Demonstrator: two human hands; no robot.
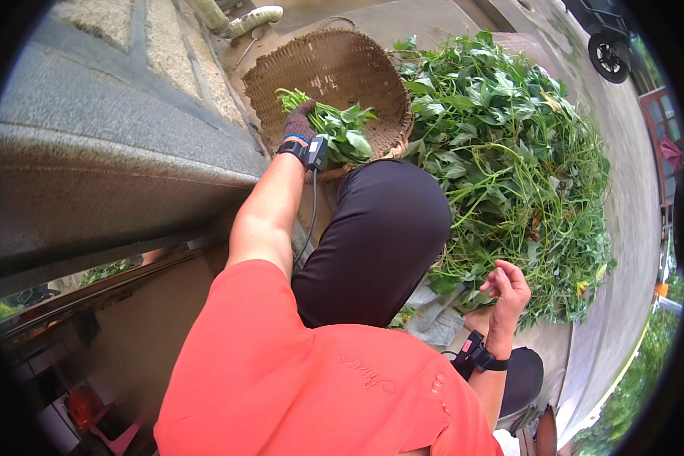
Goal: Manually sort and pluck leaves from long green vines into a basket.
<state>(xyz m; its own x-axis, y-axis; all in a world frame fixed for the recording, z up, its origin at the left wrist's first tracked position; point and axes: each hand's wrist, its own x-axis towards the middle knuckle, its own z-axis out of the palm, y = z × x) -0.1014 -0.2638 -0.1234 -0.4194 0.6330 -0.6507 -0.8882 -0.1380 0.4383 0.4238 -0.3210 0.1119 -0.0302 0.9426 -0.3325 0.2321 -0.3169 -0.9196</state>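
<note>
My left hand (300,121), in a dark knitted glove, grips a bunch of leafy green stems (346,132). It holds the bunch over a woven bamboo basket (332,60), with the cut stem ends pointing up and left and the leaves towards the basket's floor. A large heap of green leafy vines (507,154), which look like sweet potato vines, lies to the right of the basket. Bare and loosely curled, my right hand (507,288) is raised at the heap's near edge. Nothing shows between its fingers.
A stone wall with a ledge (131,125) rises close on my left. My bent knee (396,199) stands between basket and heap. Grey plastic sheeting (436,319) lies near my right hand. Further off are a pale pipe (256,20) and a wheeled vehicle's tyre (608,58).
</note>
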